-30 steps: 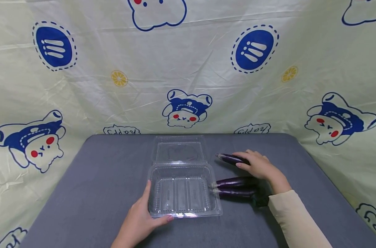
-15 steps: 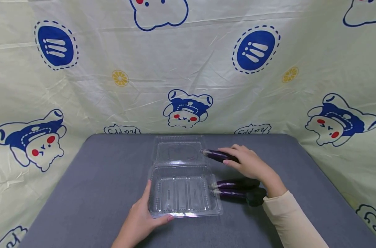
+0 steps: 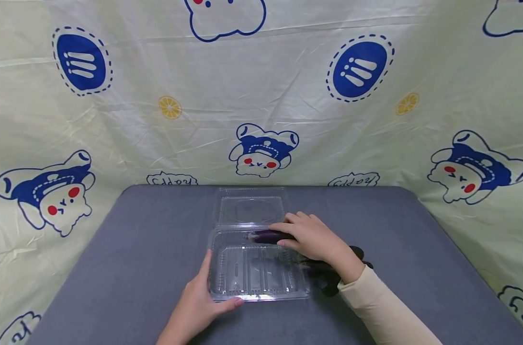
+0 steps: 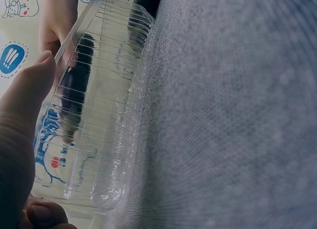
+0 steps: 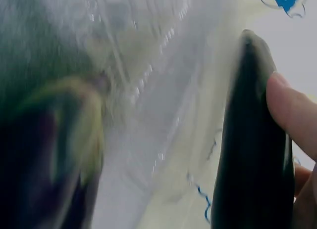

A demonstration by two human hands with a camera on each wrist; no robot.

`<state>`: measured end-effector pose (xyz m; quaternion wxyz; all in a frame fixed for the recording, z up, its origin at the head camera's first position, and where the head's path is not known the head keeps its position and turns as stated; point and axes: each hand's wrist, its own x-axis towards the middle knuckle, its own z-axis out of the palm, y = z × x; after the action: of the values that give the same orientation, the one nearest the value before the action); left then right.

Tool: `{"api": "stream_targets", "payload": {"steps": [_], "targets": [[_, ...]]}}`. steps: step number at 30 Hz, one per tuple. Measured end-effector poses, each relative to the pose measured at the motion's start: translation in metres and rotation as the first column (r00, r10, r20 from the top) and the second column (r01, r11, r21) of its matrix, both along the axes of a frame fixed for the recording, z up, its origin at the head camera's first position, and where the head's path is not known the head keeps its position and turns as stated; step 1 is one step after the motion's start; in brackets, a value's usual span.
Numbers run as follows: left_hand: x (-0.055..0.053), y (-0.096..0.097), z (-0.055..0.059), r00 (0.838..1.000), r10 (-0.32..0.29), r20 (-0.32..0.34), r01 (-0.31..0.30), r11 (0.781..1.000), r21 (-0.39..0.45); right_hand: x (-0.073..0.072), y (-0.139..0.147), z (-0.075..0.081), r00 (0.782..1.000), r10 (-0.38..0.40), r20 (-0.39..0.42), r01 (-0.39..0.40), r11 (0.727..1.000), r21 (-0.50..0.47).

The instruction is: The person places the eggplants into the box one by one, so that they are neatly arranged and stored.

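My right hand (image 3: 313, 237) grips a dark purple eggplant (image 3: 266, 236) over the back part of a clear plastic container (image 3: 266, 298), thumb on the near side. The right wrist view shows that eggplant (image 5: 255, 140) with the thumb against it. At the container's front left corner, my left hand (image 3: 197, 297) holds the rim, its thumb along the front edge. Through the clear wall in the left wrist view, the held eggplant (image 4: 74, 95) appears. More eggplants (image 3: 326, 282) lie right of the container, partly hidden under my right forearm.
The container's hinged lid (image 3: 250, 208) lies folded back behind it. Everything rests on a grey cloth-covered table (image 3: 158, 249). A printed curtain (image 3: 210, 96) hangs at the table's back edge and sides.
My right hand has carried the eggplant leftward from the table's right side, over the lid's edge, then lower over the container. My left hand keeps its place on the corner.
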<state>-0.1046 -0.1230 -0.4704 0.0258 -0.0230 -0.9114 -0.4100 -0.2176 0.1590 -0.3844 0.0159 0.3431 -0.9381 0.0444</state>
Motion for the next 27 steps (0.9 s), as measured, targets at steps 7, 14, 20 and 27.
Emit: {"api": "stream_targets", "payload": {"steps": [7, 14, 20, 27], "targets": [[-0.001, -0.001, 0.000, 1.000, -0.002, 0.003, 0.002, 1.000, -0.007, 0.002, -0.023, -0.013, 0.995, 0.063, -0.080, -0.058, 0.996, 0.063], [-0.001, 0.000, 0.001, 1.000, -0.003, 0.014, 0.003, 1.000, -0.007, 0.006, -0.035, -0.029, 0.969, 0.131, -0.209, -0.115, 0.989, 0.089], [0.000, 0.000, 0.002, 1.000, -0.005, 0.020, 0.005, 1.000, -0.009, 0.009, -0.041, -0.040, 0.956, 0.172, -0.237, -0.150, 0.983, 0.105], [-0.001, 0.000, 0.002, 0.999, -0.005, 0.036, 0.005, 1.000, -0.004, 0.008, -0.046, -0.050, 0.971, 0.176, -0.162, -0.162, 0.982, 0.094]]}}
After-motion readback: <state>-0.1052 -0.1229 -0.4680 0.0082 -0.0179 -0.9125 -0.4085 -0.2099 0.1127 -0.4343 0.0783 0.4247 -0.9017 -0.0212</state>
